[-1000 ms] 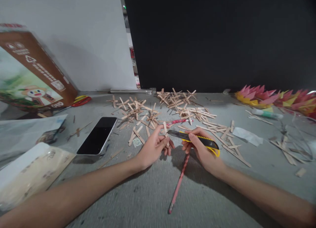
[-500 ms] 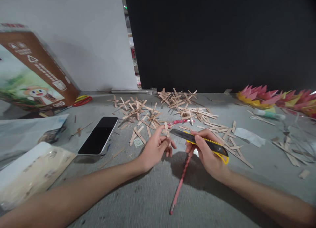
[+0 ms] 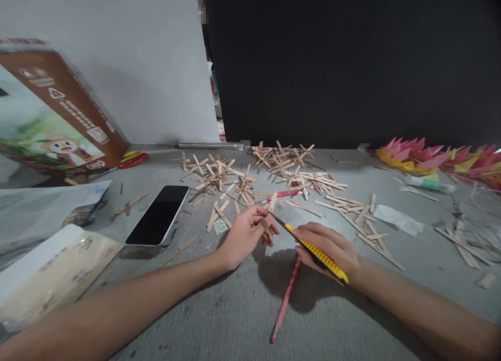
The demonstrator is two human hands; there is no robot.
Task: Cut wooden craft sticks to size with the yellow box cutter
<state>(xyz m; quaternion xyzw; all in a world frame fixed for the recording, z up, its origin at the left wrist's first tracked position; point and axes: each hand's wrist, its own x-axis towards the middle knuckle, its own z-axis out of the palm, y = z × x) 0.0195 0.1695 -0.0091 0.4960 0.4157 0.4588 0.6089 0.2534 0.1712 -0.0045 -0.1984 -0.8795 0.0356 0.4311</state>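
In the head view, my left hand [image 3: 247, 235] pinches a short wooden craft stick [image 3: 273, 201] upright between thumb and fingers; its lower part is hidden by the fingers. A yellow and black box cutter [image 3: 323, 255] is gripped in my right hand [image 3: 332, 244], its blade pointing left. The blade's tip meets the stick near my left fingertips, though exact contact is hard to make out. Below my right hand a pink pencil [image 3: 285, 304] with a twisted upper part slants towards me. My right fingers hide its far end.
Loose and crossed craft sticks [image 3: 219, 176] are heaped at the back. A phone [image 3: 158, 215] lies left, near plastic packets [image 3: 58, 277], scissors [image 3: 133, 158] and a brown box [image 3: 74, 105]. White paper [image 3: 397, 218], a glue stick [image 3: 428, 184] and pink-yellow paper petals [image 3: 410, 155] are right.
My right hand has rolled the box cutter from its flat side to its narrow yellow edge, and the blade has come down towards the stick. My left hand has stayed almost in place.
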